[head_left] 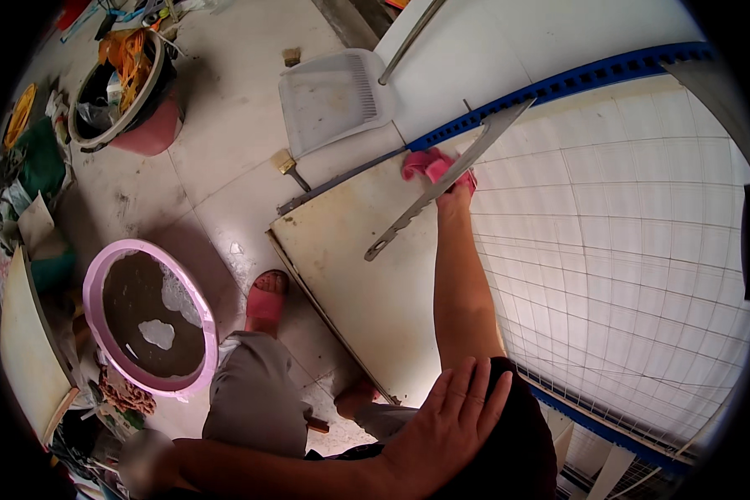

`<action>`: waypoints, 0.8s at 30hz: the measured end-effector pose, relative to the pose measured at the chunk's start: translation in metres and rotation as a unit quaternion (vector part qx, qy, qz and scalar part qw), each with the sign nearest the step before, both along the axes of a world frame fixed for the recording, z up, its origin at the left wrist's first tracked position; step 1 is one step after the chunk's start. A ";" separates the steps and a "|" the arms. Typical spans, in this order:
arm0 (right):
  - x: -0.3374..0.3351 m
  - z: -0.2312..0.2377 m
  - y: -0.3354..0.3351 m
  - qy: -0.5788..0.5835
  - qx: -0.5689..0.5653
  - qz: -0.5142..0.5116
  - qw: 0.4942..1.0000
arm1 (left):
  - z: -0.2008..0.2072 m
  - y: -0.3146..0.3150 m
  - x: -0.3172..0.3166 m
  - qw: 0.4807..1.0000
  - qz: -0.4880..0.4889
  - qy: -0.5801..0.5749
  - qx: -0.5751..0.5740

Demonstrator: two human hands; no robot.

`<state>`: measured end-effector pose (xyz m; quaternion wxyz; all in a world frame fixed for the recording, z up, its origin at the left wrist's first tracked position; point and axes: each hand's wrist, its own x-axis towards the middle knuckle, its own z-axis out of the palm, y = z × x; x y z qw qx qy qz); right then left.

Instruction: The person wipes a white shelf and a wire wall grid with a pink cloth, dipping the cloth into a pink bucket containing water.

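Observation:
My right hand (454, 192) grips a pink cloth (421, 162), pressed against the far edge of an off-white panel (350, 250) where it meets a blue slotted rail (550, 93). A grey metal bracket (458, 171) with notches slants across in front of that hand and hides part of it. My right arm is stretched far out over the panel. Closer in, my left hand (454, 417) lies flat with fingers extended on the dark sleeve of my right arm, holding nothing.
White wire grid shelving (608, 233) fills the right side. At left stand a pink basin (92, 292) of murky water and a bucket (154, 133) of rubbish. A dustpan (329, 96) and a paintbrush (287, 167) lie beyond the panel. Clutter lines the far left.

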<state>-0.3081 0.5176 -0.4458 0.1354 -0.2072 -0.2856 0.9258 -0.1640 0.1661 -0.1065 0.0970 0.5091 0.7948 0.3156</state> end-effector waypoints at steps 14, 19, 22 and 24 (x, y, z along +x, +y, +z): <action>0.177 0.077 -0.063 -0.348 0.195 0.022 0.917 | -0.014 0.001 0.043 0.986 -0.145 -0.061 0.055; 0.174 0.159 -0.123 -0.274 0.265 0.083 0.921 | -0.008 0.006 0.043 0.989 -0.143 -0.003 0.030; 0.191 0.235 -0.171 -0.212 0.162 0.107 0.958 | -0.014 0.007 0.043 0.999 -0.030 0.009 0.035; 0.223 0.269 -0.188 -0.206 0.181 0.103 0.956 | -0.012 0.010 0.037 0.999 0.027 -0.005 0.018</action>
